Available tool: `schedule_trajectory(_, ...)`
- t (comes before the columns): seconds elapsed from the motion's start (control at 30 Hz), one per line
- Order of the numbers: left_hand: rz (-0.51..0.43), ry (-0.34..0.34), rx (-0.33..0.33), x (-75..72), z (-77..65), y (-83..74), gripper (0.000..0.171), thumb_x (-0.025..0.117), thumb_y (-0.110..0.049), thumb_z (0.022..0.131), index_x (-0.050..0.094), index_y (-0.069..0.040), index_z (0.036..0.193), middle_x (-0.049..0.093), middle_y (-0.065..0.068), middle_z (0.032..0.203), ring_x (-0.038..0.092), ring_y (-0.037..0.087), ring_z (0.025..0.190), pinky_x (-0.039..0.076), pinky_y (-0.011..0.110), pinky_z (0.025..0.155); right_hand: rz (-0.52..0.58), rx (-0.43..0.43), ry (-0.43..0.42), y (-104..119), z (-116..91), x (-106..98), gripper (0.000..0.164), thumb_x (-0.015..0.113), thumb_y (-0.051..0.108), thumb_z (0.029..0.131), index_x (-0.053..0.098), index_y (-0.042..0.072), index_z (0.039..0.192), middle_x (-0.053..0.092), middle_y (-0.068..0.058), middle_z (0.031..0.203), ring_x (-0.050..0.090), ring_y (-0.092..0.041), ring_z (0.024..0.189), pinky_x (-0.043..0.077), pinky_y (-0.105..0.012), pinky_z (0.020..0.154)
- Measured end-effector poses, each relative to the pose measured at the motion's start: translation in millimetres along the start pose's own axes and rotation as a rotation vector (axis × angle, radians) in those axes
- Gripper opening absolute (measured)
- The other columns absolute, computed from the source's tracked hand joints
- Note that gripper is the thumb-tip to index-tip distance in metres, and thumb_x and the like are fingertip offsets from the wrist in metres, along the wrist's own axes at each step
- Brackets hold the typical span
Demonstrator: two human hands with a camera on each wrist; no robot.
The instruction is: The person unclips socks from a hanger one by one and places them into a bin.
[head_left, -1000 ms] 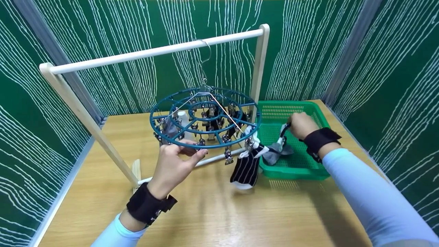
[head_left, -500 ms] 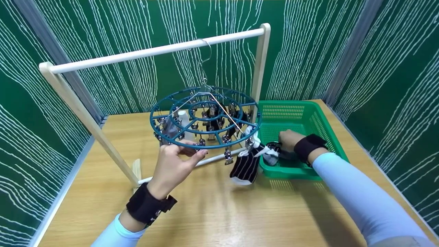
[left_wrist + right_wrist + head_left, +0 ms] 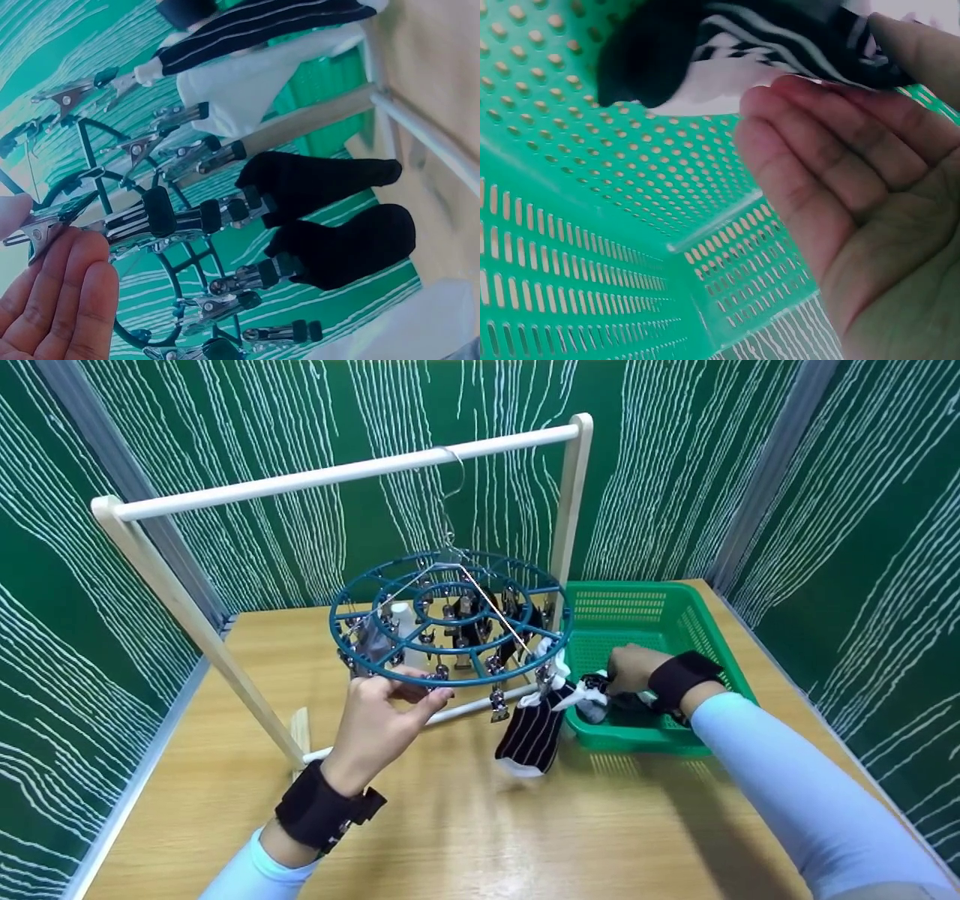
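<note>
My left hand (image 3: 382, 727) pinches a metal clip (image 3: 37, 234) at the near rim of a round teal clip hanger (image 3: 480, 682). A black sock with white stripes (image 3: 531, 735) hangs from the hanger's right side, beside a white sock (image 3: 232, 97). Two black socks (image 3: 322, 184) hang from inner clips. My right hand (image 3: 637, 667) is down in the green basket (image 3: 637, 744). Between its thumb and fingers it holds a black-and-white patterned sock (image 3: 769, 41). Grey cloth (image 3: 592, 711) lies by those fingers; the rest of the pile is hidden under the hand.
The hanger hooks over the white bar (image 3: 337, 474) of a wooden rack on the table (image 3: 465, 825). A grey sock (image 3: 371, 641) hangs at the hanger's left. Behind it stands a white object (image 3: 403, 622), partly hidden. Green patterned walls surround the table.
My right hand has moved down and left, lowering a lifted dark sock to the pile at the basket's near left. The hanging striped sock has swung slightly left. My left hand has stayed in place.
</note>
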State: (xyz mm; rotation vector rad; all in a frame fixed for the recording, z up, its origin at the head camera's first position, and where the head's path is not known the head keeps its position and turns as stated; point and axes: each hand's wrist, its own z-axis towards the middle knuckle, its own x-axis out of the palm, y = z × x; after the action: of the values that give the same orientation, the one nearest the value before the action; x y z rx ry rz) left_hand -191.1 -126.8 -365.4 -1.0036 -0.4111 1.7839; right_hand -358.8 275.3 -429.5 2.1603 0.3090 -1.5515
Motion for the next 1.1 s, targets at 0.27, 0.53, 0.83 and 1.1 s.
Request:
schedule_trajectory(0.27,-0.013,-0.011,-0.021,-1.7,-0.6,2.8,0.011,0.088,-0.012,0.093,0.084,-0.006,0.101,0.083,0.004,0.092,0.078,0.018,0.078,0.064,0.029,0.076,0.17,-0.041,-0.174,22.5,-23.9,-30.9,0.036,0.071,0.015,0.105,0.072,-0.009,0.131,0.072,-0.031,0.133,0.068,-0.051,0.126,0.055,-0.064,0.108)
schedule_trajectory(0.53,-0.008,-0.023,-0.068,-5.2,-0.3,4.2,0.012,0.087,-0.01,0.092,0.083,-0.003,0.101,0.083,0.007,0.094,0.077,0.02,0.078,0.062,0.025,0.076,0.272,-0.098,-0.429,46.2,-48.4,-52.5,0.031,0.072,0.014,0.105,0.074,-0.006,0.129,0.077,-0.027,0.125,0.076,-0.043,0.113,0.061,-0.059,0.1)
schedule_trajectory(0.83,0.026,-0.018,-0.082,-8.7,-0.5,8.4,0.016,0.087,-0.008,0.092,0.08,0.0,0.103,0.083,0.01,0.094,0.076,0.021,0.079,0.064,0.032,0.078,0.209,-0.282,-0.666,70.8,-62.7,-52.1,0.033,0.08,0.008,0.098,0.075,-0.005,0.128,0.078,-0.025,0.126,0.077,-0.042,0.115,0.062,-0.058,0.1)
schedule_trajectory(1.1,0.051,-0.015,-0.096,-12.2,-0.9,8.2,0.017,0.086,-0.008,0.093,0.082,0.003,0.105,0.084,0.013,0.097,0.078,0.023,0.078,0.063,0.025,0.077,0.036,-0.5,-0.847,88.2,-63.0,-55.0,0.042,0.084,0.003,0.095,0.073,-0.001,0.135,0.071,-0.023,0.141,0.073,-0.041,0.125,0.061,-0.053,0.102)
